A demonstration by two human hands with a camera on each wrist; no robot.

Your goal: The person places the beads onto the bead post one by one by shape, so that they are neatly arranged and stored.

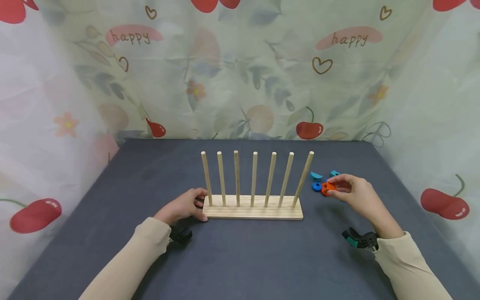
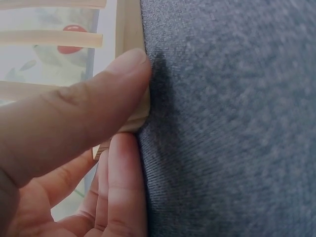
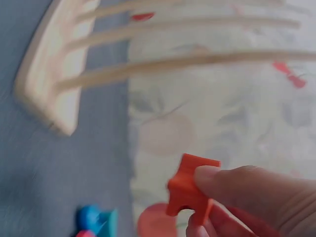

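Observation:
A wooden rack [image 1: 255,212] with several upright pegs [image 1: 254,179] stands on the dark table. My left hand [image 1: 183,205] grips the left end of its base; in the left wrist view the thumb [image 2: 116,81] lies over the base edge, with fingers against the end. To the right of the rack, my right hand [image 1: 356,193] pinches an orange block [image 3: 190,187] between thumb and fingers. The block has a rounded notch and appears raised above the table. Close by lie a blue ring-like piece [image 1: 316,186] and a teal half-round piece [image 1: 316,176].
Another teal piece [image 1: 334,173] lies behind the right hand. A bit of a red piece [image 3: 85,233] shows at the lower edge of the right wrist view. Printed cloth [image 1: 240,83] hangs around the back and sides of the table.

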